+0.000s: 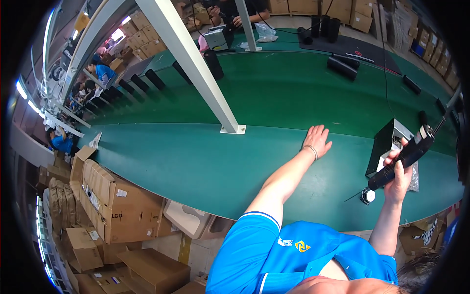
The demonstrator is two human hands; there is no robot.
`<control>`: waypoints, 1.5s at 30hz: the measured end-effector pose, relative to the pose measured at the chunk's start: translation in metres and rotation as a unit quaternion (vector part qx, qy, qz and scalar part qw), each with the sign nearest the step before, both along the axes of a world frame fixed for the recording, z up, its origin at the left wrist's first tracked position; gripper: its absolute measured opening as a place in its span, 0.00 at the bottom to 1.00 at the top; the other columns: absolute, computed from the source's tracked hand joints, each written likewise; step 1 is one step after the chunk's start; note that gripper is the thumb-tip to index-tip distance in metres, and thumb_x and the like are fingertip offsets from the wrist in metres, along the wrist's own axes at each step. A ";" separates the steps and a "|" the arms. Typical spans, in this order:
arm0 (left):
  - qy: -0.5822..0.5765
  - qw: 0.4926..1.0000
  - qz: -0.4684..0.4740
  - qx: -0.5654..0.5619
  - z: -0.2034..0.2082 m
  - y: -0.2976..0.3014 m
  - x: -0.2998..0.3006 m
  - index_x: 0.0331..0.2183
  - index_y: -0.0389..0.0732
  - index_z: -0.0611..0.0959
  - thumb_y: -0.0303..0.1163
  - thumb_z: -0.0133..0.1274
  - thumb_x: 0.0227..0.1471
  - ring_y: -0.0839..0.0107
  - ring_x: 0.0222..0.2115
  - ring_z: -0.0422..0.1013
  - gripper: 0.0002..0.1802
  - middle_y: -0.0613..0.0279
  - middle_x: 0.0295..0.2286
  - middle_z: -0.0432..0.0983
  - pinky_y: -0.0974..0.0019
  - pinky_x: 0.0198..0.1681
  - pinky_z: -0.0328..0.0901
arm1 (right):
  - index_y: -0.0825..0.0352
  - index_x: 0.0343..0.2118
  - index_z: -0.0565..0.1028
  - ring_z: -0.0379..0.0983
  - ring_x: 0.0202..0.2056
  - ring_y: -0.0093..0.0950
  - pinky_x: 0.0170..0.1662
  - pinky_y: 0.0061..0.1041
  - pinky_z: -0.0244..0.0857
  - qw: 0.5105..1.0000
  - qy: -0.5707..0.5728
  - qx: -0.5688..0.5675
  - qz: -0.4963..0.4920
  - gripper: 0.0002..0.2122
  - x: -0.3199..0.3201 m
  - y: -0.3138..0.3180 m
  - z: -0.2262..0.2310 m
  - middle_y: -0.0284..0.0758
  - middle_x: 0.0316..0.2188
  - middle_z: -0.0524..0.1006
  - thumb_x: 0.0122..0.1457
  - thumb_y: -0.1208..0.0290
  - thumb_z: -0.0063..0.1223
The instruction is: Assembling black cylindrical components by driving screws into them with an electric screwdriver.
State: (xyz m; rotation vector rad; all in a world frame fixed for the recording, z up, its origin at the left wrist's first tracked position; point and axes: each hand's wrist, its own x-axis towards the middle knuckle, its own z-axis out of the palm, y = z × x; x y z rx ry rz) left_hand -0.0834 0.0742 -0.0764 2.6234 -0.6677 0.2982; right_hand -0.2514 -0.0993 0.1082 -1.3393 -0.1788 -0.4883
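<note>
My left hand (318,141) lies stretched out, fingers forward, at the seam between the table edge and the green conveyor belt (289,93); it holds nothing. In my right hand (399,179) is a black electric screwdriver (413,152), fingers wrapped round its body and its cord end pointing up and right. At the tool's lower end a small round white-and-black piece (368,196) shows, with a thin dark rod out to its left; whether they are joined is hard to tell. Just behind the right hand stands a black and silver box-shaped device (387,147), partly hidden by hand and tool.
A white metal post (196,63) rises from the table, left of my left hand. Black cylinders (342,67) lie or stand along the belt. Across it, another person's hands (237,21) are near a grey device (218,38). Cardboard boxes (132,210) crowd the floor at left.
</note>
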 end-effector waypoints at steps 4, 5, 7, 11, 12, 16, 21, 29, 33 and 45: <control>-0.070 0.994 0.078 0.009 0.011 0.041 0.061 0.28 0.37 0.74 0.39 0.49 0.36 0.58 0.30 0.65 0.16 0.53 0.28 0.68 0.61 0.35 0.60 | 0.69 0.52 0.52 0.65 0.28 0.21 0.35 0.15 0.59 1.000 0.009 -0.009 -0.004 0.26 0.002 0.006 0.001 0.34 0.30 0.67 0.51 0.71 0.46; -0.059 0.990 0.121 0.036 0.014 0.060 0.082 0.29 0.38 0.74 0.40 0.49 0.37 0.59 0.30 0.65 0.17 0.53 0.29 0.67 0.61 0.35 0.59 | 0.69 0.52 0.52 0.64 0.27 0.21 0.34 0.14 0.58 1.000 0.009 -0.012 -0.009 0.26 0.003 0.008 0.002 0.34 0.29 0.66 0.51 0.71 0.46; -0.070 0.972 0.209 0.080 0.028 0.101 0.122 0.29 0.38 0.73 0.42 0.49 0.37 0.61 0.28 0.65 0.18 0.55 0.29 0.67 0.63 0.33 0.60 | 0.68 0.52 0.52 0.63 0.25 0.20 0.31 0.13 0.58 1.000 0.015 -0.008 -0.024 0.27 0.005 0.012 0.002 0.33 0.26 0.65 0.50 0.70 0.47; -0.096 0.916 0.376 0.102 0.065 0.186 0.196 0.33 0.38 0.70 0.43 0.50 0.38 0.64 0.31 0.65 0.21 0.56 0.30 0.66 0.64 0.34 0.60 | 0.69 0.53 0.51 0.59 0.23 0.17 0.27 0.10 0.54 0.999 0.022 -0.002 -0.050 0.29 0.009 0.022 0.001 0.30 0.25 0.63 0.50 0.69 0.48; -0.083 0.898 0.422 0.095 0.075 0.205 0.212 0.34 0.38 0.69 0.44 0.50 0.39 0.64 0.31 0.64 0.23 0.56 0.31 0.66 0.65 0.34 0.60 | 0.69 0.53 0.51 0.59 0.23 0.17 0.27 0.10 0.54 0.998 0.020 -0.002 -0.053 0.29 0.010 0.024 -0.001 0.30 0.25 0.63 0.50 0.69 0.48; -0.114 0.834 0.540 0.013 0.093 0.257 0.257 0.46 0.38 0.60 0.44 0.53 0.38 0.59 0.34 0.63 0.35 0.48 0.39 0.59 0.62 0.37 0.62 | 0.68 0.53 0.51 0.59 0.22 0.16 0.25 0.10 0.54 0.998 0.022 0.000 -0.065 0.29 0.013 0.025 -0.006 0.29 0.25 0.63 0.50 0.68 0.48; -0.129 0.781 0.610 -0.039 0.077 0.291 0.299 0.50 0.47 0.57 0.44 0.54 0.38 0.54 0.41 0.58 0.38 0.45 0.47 0.49 0.59 0.45 0.56 | 0.68 0.53 0.50 0.59 0.22 0.16 0.24 0.10 0.54 0.998 0.024 0.001 -0.053 0.29 0.029 0.035 -0.011 0.30 0.25 0.63 0.50 0.68 0.48; -0.143 0.820 0.545 -0.097 0.076 0.313 0.336 0.45 0.43 0.62 0.42 0.57 0.35 0.50 0.46 0.55 0.35 0.43 0.47 0.52 0.56 0.47 0.54 | 0.68 0.54 0.50 0.59 0.21 0.15 0.24 0.10 0.54 0.997 0.022 -0.010 -0.067 0.29 0.043 0.035 -0.015 0.29 0.25 0.63 0.50 0.68 0.48; -0.168 0.841 0.492 -0.149 0.060 0.319 0.346 0.41 0.41 0.65 0.43 0.58 0.32 0.51 0.42 0.59 0.33 0.44 0.44 0.58 0.56 0.44 0.58 | 0.68 0.53 0.50 0.59 0.21 0.15 0.24 0.10 0.54 0.996 0.022 -0.013 -0.081 0.29 0.047 0.036 -0.014 0.29 0.25 0.63 0.49 0.68 0.48; -0.113 0.882 0.417 -0.189 0.087 0.305 0.318 0.37 0.37 0.70 0.47 0.61 0.26 0.56 0.32 0.69 0.35 0.54 0.31 0.72 0.63 0.38 0.63 | 0.67 0.53 0.51 0.61 0.18 0.15 0.19 0.11 0.56 0.990 0.019 0.001 -0.140 0.33 0.059 0.044 -0.014 0.29 0.21 0.64 0.46 0.65 0.54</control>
